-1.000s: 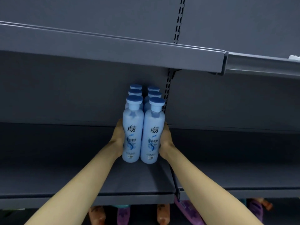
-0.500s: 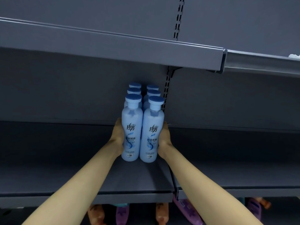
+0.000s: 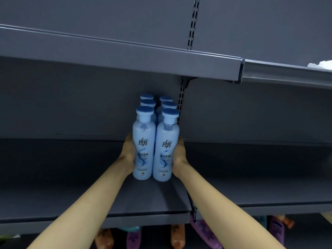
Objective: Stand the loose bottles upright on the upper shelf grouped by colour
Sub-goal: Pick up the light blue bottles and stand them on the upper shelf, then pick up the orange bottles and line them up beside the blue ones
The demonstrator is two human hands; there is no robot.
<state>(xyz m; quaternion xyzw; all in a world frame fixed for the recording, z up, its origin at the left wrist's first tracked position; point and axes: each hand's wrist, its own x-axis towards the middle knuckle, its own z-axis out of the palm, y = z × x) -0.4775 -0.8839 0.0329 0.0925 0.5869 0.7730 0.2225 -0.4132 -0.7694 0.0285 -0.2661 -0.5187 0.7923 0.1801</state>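
Six blue bottles (image 3: pixel 156 141) stand upright on the shelf (image 3: pixel 71 177), packed in 2 rows of 3 running front to back, caps dark blue, labels facing out. They sit at the shelf's right end, just beside the slotted upright (image 3: pixel 181 105) at the back panel. The group is close to the back wall, well back from the shelf's front edge.

Left hand (image 3: pixel 128 155) lies flat vs. the left side of the front-left bottle (image 3: pixel 143 146), fingers straight and reaching back along the row. Right hand (image 3: pixel 179 155) does the same on the right side of the front-right bottle (image 3: pixel 167 150). Both hands are spread flat, pressing in from either side, nothing gripped; fingertips are partly hidden behind the bottles. The 2 front bottles touch each other or nearly so, bases on the shelf. Both forearms come up from the bottom of the view.

Above hangs the top shelf (image 3: pixel 125 56); on its right section a white scrap (image 3: pixel 321 64) shows at the edge, too small to ID.

Below the shelf's front edge, on a lower level, lie purple bottles (image 3: pixel 133 239) and orange bottles (image 3: pixel 177 236), on their sides, mixed together, only partly in view.
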